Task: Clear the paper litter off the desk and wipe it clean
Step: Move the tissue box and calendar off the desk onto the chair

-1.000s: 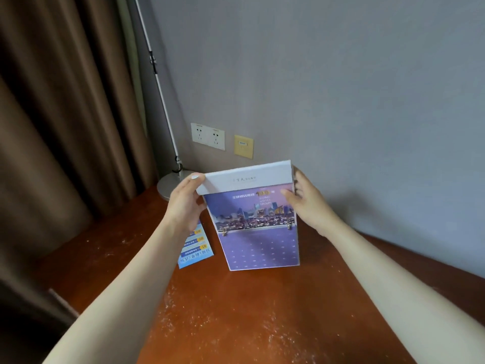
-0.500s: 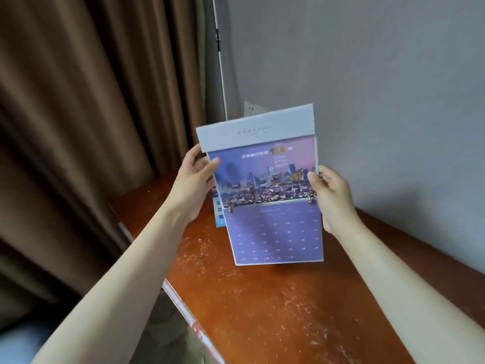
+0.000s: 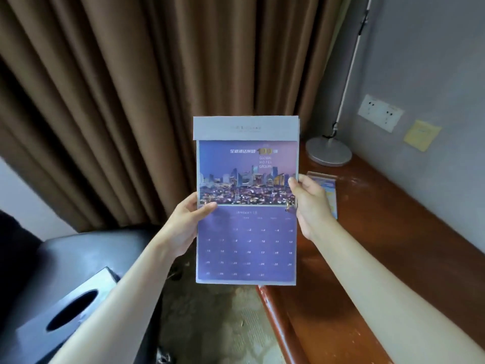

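Currently your left hand [image 3: 183, 227] and right hand [image 3: 309, 206] each grip a side edge of the wall calendar [image 3: 246, 200], upright, left of the desk [image 3: 380, 258].

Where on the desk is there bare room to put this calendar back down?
The desk is bare along its near stretch, from the leaflet toward you, between the wall and the front edge. The far end is crowded: the lamp base fills the corner, with the leaflet lying just in front of it. Both hands hold the calendar.
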### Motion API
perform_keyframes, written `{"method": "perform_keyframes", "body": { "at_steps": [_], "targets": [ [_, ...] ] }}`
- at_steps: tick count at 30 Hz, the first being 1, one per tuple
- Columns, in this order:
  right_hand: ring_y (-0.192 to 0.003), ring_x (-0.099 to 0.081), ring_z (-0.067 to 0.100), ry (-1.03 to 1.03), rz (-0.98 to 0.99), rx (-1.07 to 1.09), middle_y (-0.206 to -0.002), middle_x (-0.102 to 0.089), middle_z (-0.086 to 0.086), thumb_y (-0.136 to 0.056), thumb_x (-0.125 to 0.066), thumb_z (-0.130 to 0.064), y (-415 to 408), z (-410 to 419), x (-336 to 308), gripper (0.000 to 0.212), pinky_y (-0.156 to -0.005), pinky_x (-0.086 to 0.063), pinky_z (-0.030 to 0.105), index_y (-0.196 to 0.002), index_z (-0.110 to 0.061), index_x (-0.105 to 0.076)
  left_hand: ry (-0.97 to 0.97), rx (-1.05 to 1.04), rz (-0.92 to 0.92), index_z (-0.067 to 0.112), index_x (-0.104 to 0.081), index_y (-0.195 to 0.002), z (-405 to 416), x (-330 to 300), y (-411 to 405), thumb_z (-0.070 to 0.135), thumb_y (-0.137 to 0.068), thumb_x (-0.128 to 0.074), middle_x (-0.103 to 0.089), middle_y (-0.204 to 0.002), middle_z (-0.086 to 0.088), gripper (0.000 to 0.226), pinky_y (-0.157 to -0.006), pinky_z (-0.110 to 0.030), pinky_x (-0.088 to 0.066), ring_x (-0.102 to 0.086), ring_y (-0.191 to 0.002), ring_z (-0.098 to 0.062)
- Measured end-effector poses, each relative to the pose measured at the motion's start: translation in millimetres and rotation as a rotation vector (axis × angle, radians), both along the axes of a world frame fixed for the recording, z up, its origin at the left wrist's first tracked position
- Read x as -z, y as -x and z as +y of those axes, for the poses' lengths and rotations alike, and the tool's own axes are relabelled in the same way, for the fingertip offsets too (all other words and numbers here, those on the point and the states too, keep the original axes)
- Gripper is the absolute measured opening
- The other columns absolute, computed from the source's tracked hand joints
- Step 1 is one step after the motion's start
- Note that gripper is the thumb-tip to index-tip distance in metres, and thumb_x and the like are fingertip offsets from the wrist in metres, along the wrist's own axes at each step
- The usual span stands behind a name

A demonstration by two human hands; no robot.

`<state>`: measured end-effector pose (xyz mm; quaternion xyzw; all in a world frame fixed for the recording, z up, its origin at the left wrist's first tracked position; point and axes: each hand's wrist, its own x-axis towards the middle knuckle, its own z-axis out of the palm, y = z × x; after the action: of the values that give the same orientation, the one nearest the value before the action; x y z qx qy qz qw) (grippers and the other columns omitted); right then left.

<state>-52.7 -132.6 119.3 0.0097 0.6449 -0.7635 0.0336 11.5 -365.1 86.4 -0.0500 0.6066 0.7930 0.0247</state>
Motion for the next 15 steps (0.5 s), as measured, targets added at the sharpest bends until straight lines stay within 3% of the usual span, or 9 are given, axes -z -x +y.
{"method": "perform_keyframes", "body": {
  "at_steps": [4, 8, 11, 15],
  "targets": [
    [-0.095, -0.065, 0.013, 0.003, -0.083, -0.133, -0.101, -0.069, 0.000, -0.096, -0.051, -0.014, -3, -87, 21, 0.014, -0.080, -0.053, 0.029, -0.102, -0.019, -0.062, -0.047, -0.174, -0.050, 0.015, -0.066, -0.100, -77, 21, -27, 0.014, -0.079, -0.063, -0.073, -0.094, -0.005, 0.022, -0.060, -0.028, -0.056, -0.070, -0.076, -0.016],
    [-0.088, -0.067, 0.004, -0.065, -0.217, -0.368, -0.103, -0.068, -0.005, -0.097, -0.049, -0.014, -24, -177, 51, 0.023, -0.069, -0.054, 0.021, -0.118, -0.016, -0.056, -0.063, -0.344, -0.133, 0.010, -0.063, -0.102, -157, 41, -59, 0.002, -0.088, -0.053, -0.074, -0.087, -0.004, 0.019, -0.059, -0.026, -0.056, -0.070, -0.070, -0.016],
    [-0.096, -0.065, 0.008, -0.166, -0.314, -0.506, -0.111, -0.067, -0.004, -0.097, -0.047, -0.009, -46, -237, 84, 0.025, -0.080, -0.054, 0.025, -0.118, -0.021, -0.054, -0.041, -0.449, -0.201, 0.011, -0.061, -0.100, -218, 58, -85, -0.004, -0.088, -0.052, -0.074, -0.082, -0.002, 0.021, -0.057, -0.025, -0.056, -0.070, -0.066, -0.014],
    [-0.085, -0.068, 0.013, -0.174, -0.419, -0.499, -0.098, -0.068, -0.001, -0.097, -0.044, -0.002, -68, -309, 120, 0.027, -0.065, -0.056, 0.028, -0.106, -0.025, -0.056, -0.010, -0.482, -0.316, 0.010, -0.058, -0.103, -282, 85, -116, -0.012, -0.084, -0.054, -0.074, -0.087, -0.006, 0.030, -0.071, -0.032, -0.057, -0.070, -0.074, -0.019]
  ]
}}
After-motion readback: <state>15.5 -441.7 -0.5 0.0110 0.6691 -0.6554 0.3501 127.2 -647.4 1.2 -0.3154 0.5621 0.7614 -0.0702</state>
